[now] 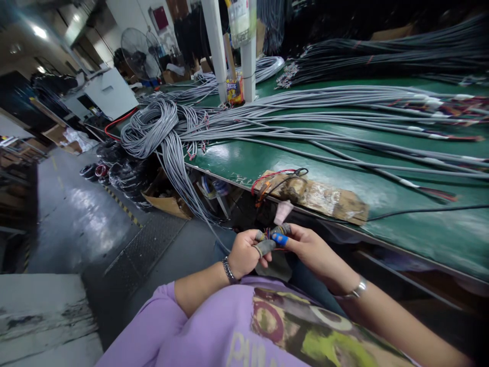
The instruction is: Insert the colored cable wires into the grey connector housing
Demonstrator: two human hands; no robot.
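My left hand (248, 251) is closed on the end of a grey multi-core cable (220, 240), which runs back behind it toward the bench. Thin coloured wires (267, 233) fan out from that end between my fingertips. Close against it, my right hand (305, 245) pinches at the same wires, its thumb wrapped in blue tape. Grey finger covers sit on some fingers of both hands. An orange-red wire (280, 249) shows below the right thumb. Just beyond my hands, a taped wooden board (324, 196) with a lump on it lies at the bench edge, beside a pale pink cone-shaped piece (283, 211).
Many grey cables (290, 109) stretch across the green bench (237, 155), with a thick coil (153, 127) hanging over its left end. Black cable bundles (382, 58) lie at the back. White posts (216, 46) rise from the bench. A cardboard box (168, 199) stands below on the floor.
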